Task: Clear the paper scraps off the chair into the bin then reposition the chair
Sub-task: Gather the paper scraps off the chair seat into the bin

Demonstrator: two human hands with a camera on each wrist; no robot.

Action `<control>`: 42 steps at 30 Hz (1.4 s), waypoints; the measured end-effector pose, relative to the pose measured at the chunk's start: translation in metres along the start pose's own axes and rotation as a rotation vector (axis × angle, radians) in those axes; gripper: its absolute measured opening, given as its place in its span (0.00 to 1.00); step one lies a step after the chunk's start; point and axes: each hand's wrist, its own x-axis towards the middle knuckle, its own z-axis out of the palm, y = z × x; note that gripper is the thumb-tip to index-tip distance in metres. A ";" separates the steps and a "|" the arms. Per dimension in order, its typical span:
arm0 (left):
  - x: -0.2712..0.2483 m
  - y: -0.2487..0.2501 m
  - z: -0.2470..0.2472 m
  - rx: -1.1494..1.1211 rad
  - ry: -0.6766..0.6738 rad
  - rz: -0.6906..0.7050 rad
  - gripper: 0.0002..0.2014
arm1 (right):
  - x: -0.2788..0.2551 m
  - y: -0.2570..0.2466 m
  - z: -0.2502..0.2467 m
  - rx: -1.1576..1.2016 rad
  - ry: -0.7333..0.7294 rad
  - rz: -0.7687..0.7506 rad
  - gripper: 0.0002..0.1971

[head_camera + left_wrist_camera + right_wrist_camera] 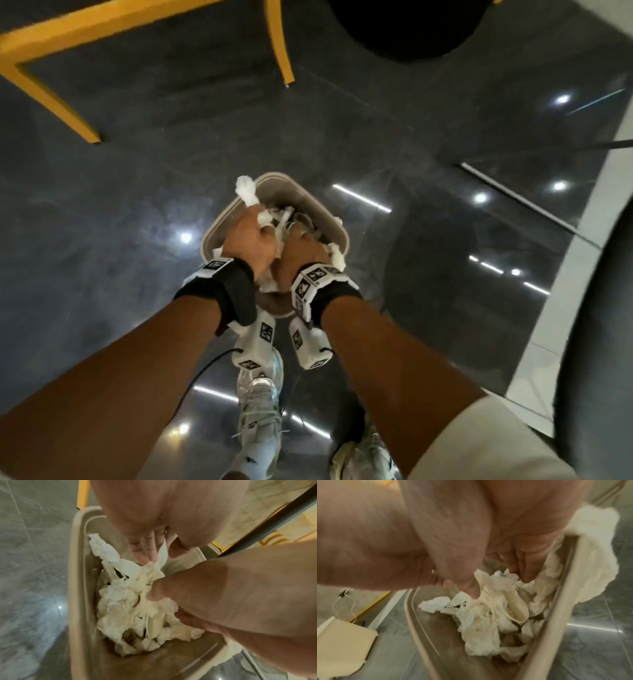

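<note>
Head view: scrap (245, 186) on bin (310, 198) rim; wrist views miss it.

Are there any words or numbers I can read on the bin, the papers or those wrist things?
None can be read.
Wrist bands: black-and-white square code patterns only, no letters or numbers.
Bin: plain beige, no label showing.
Paper scraps: blank white, no print visible.
</note>
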 end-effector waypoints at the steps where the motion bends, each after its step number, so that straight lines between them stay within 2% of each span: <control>1: -0.003 0.000 -0.001 0.034 -0.069 -0.045 0.14 | -0.004 0.004 -0.006 0.026 0.009 -0.016 0.44; 4: -0.016 0.002 -0.003 0.266 -0.385 -0.100 0.16 | -0.022 0.015 -0.032 0.150 0.052 -0.053 0.25; 6: -0.019 0.007 -0.003 0.371 -0.486 -0.075 0.17 | -0.036 0.026 -0.050 0.257 0.103 -0.067 0.19; 8: -0.018 0.014 -0.005 0.465 -0.529 -0.050 0.17 | -0.039 0.039 -0.064 0.345 0.157 -0.039 0.15; 10: -0.014 0.012 -0.005 0.490 -0.458 -0.020 0.16 | -0.034 0.055 -0.079 0.420 0.191 0.048 0.11; 13: -0.013 0.006 -0.003 0.329 -0.251 -0.004 0.23 | -0.015 0.088 -0.089 0.450 0.216 0.191 0.11; 15: -0.012 -0.001 0.001 0.253 -0.211 -0.015 0.28 | 0.002 0.109 -0.084 0.465 0.190 0.274 0.12; 16: -0.009 -0.006 0.004 0.258 -0.213 -0.016 0.26 | 0.012 0.119 -0.078 0.443 0.154 0.286 0.14; 20: 0.013 -0.035 0.019 0.399 -0.319 0.063 0.06 | 0.061 0.139 -0.042 0.126 -0.046 0.148 0.21; 22: 0.025 -0.041 0.026 0.401 -0.307 0.098 0.04 | 0.092 0.141 -0.020 0.072 -0.054 0.059 0.23; 24: 0.036 -0.043 0.029 0.410 -0.284 0.116 0.05 | 0.127 0.144 0.003 0.083 -0.042 0.033 0.25; 27: 0.046 -0.047 0.034 0.421 -0.277 0.134 0.05 | 0.153 0.141 0.019 0.163 -0.072 0.045 0.29; 29: 0.047 -0.046 0.037 0.407 -0.266 0.115 0.05 | 0.161 0.143 0.026 0.156 -0.127 0.047 0.37; 31: 0.045 -0.042 0.039 0.382 -0.256 0.101 0.05 | 0.161 0.146 0.029 0.217 -0.115 0.056 0.47; 33: 0.040 -0.040 0.039 0.346 -0.239 0.073 0.03 | 0.153 0.152 0.032 0.216 -0.111 0.087 0.41; 34: 0.038 -0.040 0.037 0.317 -0.219 0.041 0.08 | 0.147 0.155 0.030 0.187 -0.126 0.107 0.34; 36: 0.029 -0.033 0.030 0.243 -0.154 -0.014 0.21 | 0.132 0.158 0.015 0.101 -0.050 0.126 0.15; 37: 0.024 -0.028 0.025 0.224 -0.102 -0.019 0.26 | 0.122 0.157 0.001 0.097 0.042 0.127 0.11; 38: 0.020 -0.021 0.022 0.248 -0.044 -0.011 0.28 | 0.111 0.156 -0.014 0.155 0.144 0.128 0.12; 40: 0.010 -0.008 0.017 0.360 0.081 0.026 0.29 | 0.086 0.151 -0.046 0.421 0.331 0.129 0.11; 42: 0.002 0.002 0.016 0.381 0.179 0.022 0.27 | 0.055 0.137 -0.071 0.684 0.508 0.075 0.06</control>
